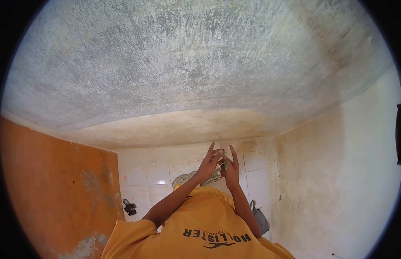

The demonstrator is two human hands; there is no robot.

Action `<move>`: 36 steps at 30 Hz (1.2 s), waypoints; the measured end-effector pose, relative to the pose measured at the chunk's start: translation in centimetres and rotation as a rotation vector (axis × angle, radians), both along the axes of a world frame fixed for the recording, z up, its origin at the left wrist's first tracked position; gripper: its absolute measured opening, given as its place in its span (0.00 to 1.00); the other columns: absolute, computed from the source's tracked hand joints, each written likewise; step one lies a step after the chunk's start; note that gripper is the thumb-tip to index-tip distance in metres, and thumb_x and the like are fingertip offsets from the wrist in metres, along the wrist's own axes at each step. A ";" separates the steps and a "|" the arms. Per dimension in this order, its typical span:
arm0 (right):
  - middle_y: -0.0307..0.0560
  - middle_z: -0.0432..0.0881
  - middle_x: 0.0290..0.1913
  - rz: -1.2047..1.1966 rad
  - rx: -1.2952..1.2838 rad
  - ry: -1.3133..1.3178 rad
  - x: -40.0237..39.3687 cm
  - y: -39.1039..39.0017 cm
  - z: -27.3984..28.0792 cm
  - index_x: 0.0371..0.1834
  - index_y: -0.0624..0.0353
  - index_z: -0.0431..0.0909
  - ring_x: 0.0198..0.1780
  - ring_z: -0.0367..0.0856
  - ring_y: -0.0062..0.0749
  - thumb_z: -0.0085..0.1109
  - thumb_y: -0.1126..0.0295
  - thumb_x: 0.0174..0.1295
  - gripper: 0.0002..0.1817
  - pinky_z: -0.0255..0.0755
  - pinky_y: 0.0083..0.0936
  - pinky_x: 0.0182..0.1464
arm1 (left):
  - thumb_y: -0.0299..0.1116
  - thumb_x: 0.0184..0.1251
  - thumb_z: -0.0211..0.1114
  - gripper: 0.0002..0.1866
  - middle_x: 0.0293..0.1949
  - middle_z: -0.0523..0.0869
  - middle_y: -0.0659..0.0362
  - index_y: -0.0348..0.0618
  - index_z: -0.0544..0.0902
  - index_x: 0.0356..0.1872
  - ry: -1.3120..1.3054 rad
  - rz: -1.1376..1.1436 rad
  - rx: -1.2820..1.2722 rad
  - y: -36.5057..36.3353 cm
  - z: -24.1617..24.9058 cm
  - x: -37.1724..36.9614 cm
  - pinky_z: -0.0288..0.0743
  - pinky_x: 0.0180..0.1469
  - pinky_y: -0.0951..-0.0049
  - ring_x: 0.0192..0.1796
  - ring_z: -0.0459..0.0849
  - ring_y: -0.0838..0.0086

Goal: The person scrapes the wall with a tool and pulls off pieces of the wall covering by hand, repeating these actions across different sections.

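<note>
A thin, pale scraper-like blade [221, 140] points up toward the wall, with a green handle [225, 165] below it. Around that handle my right hand [231, 169] is closed, its index finger stretched upward. My left hand [207, 165] meets the tool from the left; its bent fingers grip near the base of the blade, while one finger points up. The exact finger contact is small and partly hidden. Both hands are in front of my yellow shirt [209, 224], below the patchy grey wall [179, 64].
An orange wall [58, 185] stands at the left, and a stained pale wall [325, 172] at the right. On the white tiled floor [138, 196] are a dark object [129, 207] at the left and a grey object [261, 219] at the right. Patterned cloth [181, 178] shows below the hands.
</note>
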State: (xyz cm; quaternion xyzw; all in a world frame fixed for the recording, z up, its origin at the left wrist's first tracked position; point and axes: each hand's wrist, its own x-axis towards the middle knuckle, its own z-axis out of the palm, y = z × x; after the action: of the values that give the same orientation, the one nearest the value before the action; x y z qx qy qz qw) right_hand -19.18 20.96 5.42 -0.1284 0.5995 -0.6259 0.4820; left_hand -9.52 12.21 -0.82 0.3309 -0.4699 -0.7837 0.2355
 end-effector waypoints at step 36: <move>0.45 0.89 0.48 0.773 -0.134 0.169 -29.2 -1.5 2.0 0.80 0.54 0.63 0.37 0.85 0.22 0.49 0.60 0.82 0.27 0.76 0.18 0.36 | 0.41 0.88 0.50 0.30 0.31 0.71 0.67 0.51 0.58 0.85 0.414 1.149 0.062 -0.1 8.9 -23.8 0.62 0.26 0.82 0.26 0.65 0.85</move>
State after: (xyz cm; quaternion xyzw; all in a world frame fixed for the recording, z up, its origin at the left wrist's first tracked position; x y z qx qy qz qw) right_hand -48.41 19.50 7.45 -0.4266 0.5024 -0.4233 0.6217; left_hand -33.37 12.12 8.11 0.3788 -0.1377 -0.5925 0.6975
